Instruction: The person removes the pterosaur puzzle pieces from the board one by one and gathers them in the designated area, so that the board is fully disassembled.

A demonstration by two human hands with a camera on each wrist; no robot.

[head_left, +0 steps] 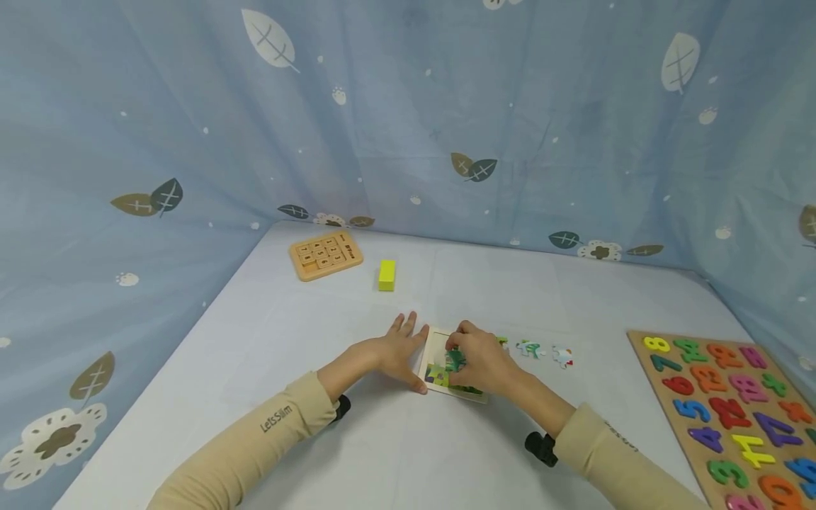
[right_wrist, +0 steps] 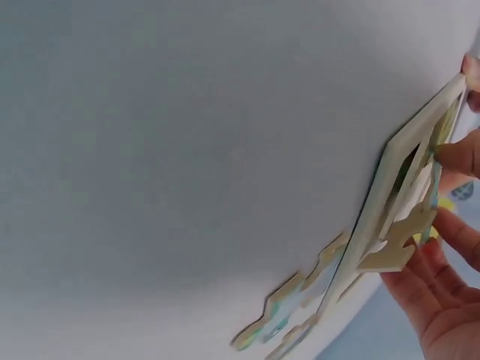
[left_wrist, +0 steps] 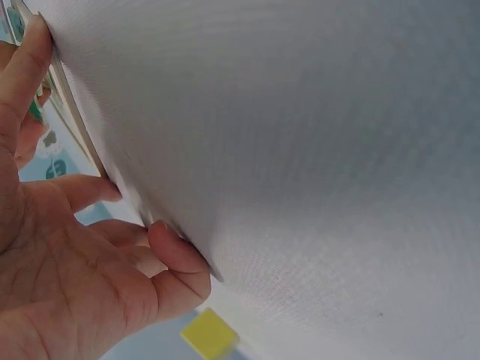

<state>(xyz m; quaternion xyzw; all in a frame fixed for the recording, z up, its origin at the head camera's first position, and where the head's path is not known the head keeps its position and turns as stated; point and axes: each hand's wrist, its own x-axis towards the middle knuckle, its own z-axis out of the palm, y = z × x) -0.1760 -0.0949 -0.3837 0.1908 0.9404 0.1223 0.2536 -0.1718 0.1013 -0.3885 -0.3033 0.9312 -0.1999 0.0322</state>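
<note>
A shallow wooden puzzle tray [head_left: 437, 347] lies on the table between the hands, with green jigsaw pieces set along its near side. My left hand [head_left: 397, 352] is spread at the tray's left edge, thumb near the lower corner and index finger near the upper one. In the left wrist view the fingers of this hand [left_wrist: 82, 255] rest against the table and the tray rim. My right hand [head_left: 487, 363] pinches a green jigsaw piece [head_left: 455, 359] over the tray. The right wrist view shows that jigsaw piece [right_wrist: 397, 246] tilted between thumb and fingers, its plain wooden underside showing.
Loose jigsaw pieces [head_left: 530, 348] lie right of the tray, partly behind the right hand. Farther back are a wooden number-slide puzzle [head_left: 326, 255] and a yellow block [head_left: 387, 275]. A board of coloured numbers [head_left: 727, 418] covers the right side. Patterned blue cloth [head_left: 414, 127] hangs behind.
</note>
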